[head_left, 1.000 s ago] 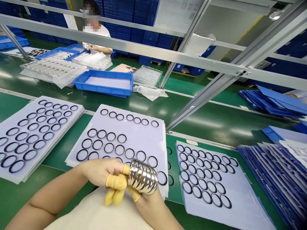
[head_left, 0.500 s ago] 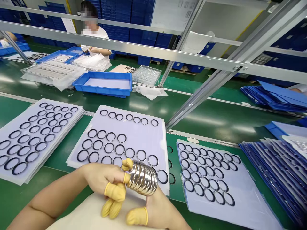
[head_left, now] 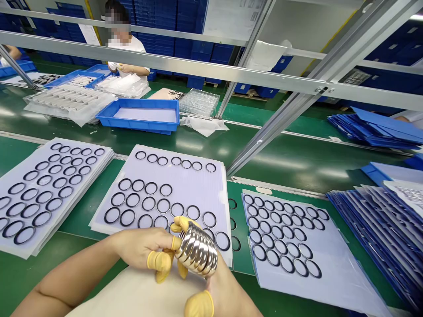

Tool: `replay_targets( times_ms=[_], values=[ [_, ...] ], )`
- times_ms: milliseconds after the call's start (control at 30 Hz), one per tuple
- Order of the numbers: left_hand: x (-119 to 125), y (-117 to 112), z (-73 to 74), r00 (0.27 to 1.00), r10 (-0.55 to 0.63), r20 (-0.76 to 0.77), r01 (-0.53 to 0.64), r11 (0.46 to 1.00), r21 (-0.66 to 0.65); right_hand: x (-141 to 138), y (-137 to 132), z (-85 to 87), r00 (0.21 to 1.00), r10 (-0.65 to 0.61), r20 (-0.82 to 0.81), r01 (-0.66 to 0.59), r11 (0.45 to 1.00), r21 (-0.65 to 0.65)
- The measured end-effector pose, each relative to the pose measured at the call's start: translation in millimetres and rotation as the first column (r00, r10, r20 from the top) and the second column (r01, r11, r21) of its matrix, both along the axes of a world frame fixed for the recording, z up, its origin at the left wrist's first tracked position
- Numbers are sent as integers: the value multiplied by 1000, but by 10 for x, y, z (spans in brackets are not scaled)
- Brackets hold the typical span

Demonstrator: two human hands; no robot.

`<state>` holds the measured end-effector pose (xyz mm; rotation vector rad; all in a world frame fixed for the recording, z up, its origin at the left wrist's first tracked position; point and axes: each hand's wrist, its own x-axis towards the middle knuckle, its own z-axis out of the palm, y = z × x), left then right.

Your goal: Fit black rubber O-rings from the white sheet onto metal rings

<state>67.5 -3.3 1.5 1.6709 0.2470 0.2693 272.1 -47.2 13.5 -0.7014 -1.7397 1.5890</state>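
A row of shiny metal rings [head_left: 198,251] sits around the fingers of my right hand [head_left: 223,284], which carries them. Its thumb, in a yellow finger cot, stands apart below the rings. My left hand [head_left: 142,246], also wearing yellow finger cots, reaches in from the left. Its fingers are closed at the left end of the row, on the endmost ring; the exact contact is partly hidden. Just beyond both hands lies a stack of pale sheets [head_left: 194,187] bearing several dark-edged rings [head_left: 163,205] in rows. My hands cover part of the nearest row.
More ringed sheets lie left [head_left: 77,193] and right [head_left: 333,264]. Several loose rings [head_left: 235,243] rest on the green bench between the stacks. A metal frame [head_left: 277,123] crosses ahead. Blue folders [head_left: 373,233] are piled at right. Beyond stand a blue tray [head_left: 139,125] and a co-worker [head_left: 128,50].
The row of rings has tilted slightly downward at its right end. My right thumb has moved down and right, and my left fingers have drawn in closer to the rings.
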Motion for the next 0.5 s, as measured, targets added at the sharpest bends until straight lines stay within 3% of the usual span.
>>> replay_targets(
  times_ms=[267,400,500],
  values=[
    [73,-41,22,993,90,75,-82,990,-112,-42,-99,-57,996,-82,-35,77,989,-130],
    [125,-57,-44,970,220,103,-196,959,-206,-29,-157,-181,989,-142,43,144,989,-35],
    [169,-70,-85,952,303,47,-265,889,-374,-25,-194,-251,972,-181,150,173,983,64]
  ],
)
